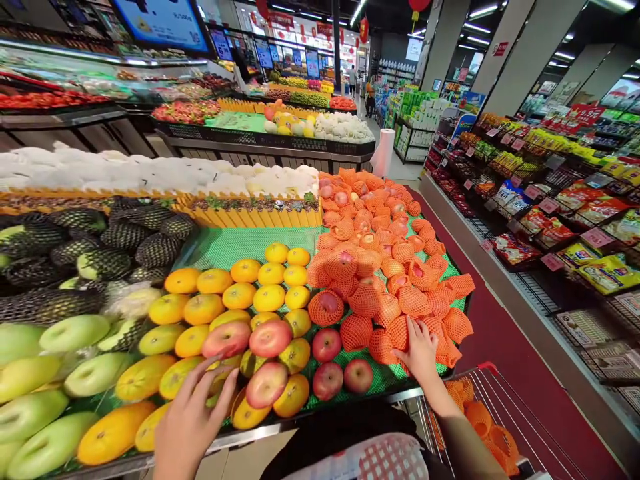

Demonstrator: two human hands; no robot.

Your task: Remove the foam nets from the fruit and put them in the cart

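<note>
My left hand (193,417) reaches over the front of the fruit counter, fingers spread, its fingertips at a yellow mango beside bare red apples (270,338) lying on the mango pile (200,308). My right hand (419,351) rests with fingers stretched out on apples wrapped in orange foam nets (370,273) at the counter's front right. It grips nothing that I can see. Three bare red apples (327,363) lie on the green mat (230,247) between my hands.
Green fruit (75,331) and dark net-wrapped fruit (125,237) fill the left. A red-rimmed wire cart (493,410) with orange nets stands at the lower right. A red-floored aisle (520,360) runs beside snack shelves (565,227). More produce counters and distant people stand behind.
</note>
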